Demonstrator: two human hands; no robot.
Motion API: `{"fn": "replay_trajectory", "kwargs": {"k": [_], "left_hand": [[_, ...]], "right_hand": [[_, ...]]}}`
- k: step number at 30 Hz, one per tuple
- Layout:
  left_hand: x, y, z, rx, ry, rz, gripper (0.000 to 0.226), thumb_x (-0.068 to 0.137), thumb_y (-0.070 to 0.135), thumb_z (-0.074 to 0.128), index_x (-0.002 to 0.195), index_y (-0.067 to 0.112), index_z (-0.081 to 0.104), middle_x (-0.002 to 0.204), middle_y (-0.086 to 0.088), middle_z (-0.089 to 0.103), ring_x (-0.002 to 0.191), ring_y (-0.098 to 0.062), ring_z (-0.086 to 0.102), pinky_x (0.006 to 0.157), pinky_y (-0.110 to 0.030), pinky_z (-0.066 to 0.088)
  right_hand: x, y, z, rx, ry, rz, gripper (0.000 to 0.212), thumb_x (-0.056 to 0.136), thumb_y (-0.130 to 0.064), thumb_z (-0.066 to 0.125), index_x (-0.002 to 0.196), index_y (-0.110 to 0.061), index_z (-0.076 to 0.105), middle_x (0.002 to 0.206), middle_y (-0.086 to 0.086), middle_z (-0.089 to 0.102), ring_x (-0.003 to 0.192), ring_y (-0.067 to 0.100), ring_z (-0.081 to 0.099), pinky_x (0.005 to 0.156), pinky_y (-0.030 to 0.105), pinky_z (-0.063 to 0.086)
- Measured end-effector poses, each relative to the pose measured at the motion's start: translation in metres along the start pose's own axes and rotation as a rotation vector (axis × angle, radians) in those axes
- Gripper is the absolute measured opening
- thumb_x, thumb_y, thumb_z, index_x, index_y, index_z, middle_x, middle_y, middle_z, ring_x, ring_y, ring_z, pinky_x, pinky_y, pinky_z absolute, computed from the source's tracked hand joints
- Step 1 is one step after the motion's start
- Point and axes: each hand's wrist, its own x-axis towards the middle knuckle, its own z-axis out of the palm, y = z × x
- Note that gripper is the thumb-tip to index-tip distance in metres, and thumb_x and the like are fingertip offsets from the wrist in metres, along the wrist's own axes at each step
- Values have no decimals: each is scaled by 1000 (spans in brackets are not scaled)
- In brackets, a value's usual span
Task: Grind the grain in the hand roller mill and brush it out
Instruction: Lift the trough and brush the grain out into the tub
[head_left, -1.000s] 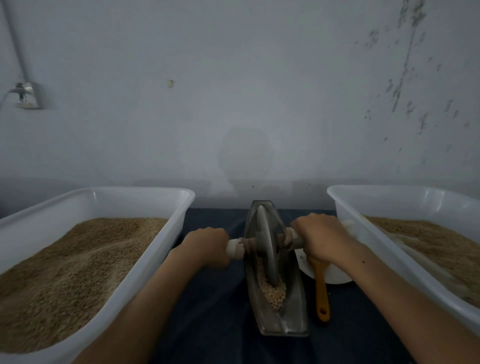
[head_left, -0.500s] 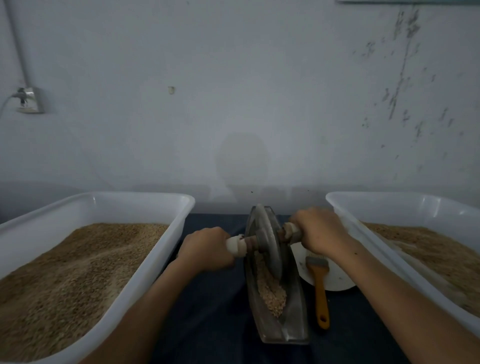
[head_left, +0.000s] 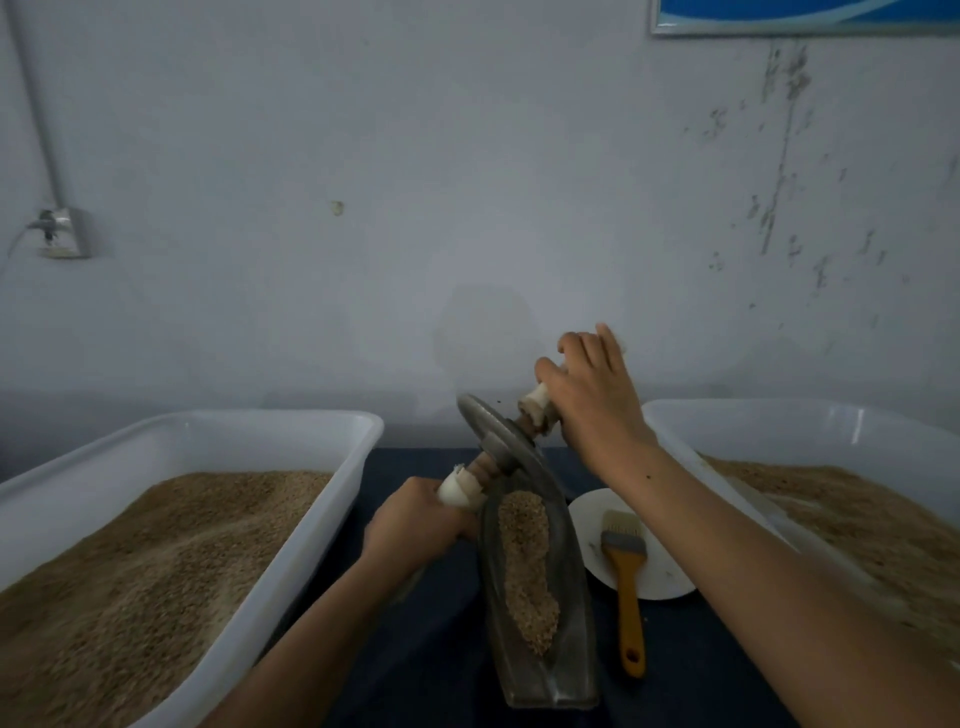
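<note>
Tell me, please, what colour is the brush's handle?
Orange-yellow; the brush shows clearly in the head view, the only one.

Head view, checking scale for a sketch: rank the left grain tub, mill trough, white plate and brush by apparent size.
1. Left grain tub
2. Mill trough
3. White plate and brush: look alike in extent, so unranked.

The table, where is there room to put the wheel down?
Bare dark cloth lies between the left tub and the metal trough, near the front edge. More shows in front of the plate, right of the brush. Between trough and right tub it is crowded.
</note>
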Motion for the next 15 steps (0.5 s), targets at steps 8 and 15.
{"fn": "replay_trajectory", "kwargs": {"k": [8, 15], "left_hand": [[-24, -13, -7, -151, 28, -109, 17, 76, 20, 76, 82, 13, 62, 65, -2, 61, 59, -13, 56, 59, -29, 47], [-25, -33, -16, -186, 42, -231, 26, 81, 23, 71, 98, 9, 57, 75, -7, 62, 61, -14, 56, 65, -31, 47]], "right_hand": [[34, -27, 17, 37, 15, -265, 34, 88, 4, 48, 120, -7, 54, 128, 14, 47, 127, 31, 37, 120, 41, 6], [63, -62, 51, 32, -85, -459, 33, 91, -2, 51, 122, -11, 49, 130, 12, 45, 124, 29, 36, 114, 37, 17]]}}
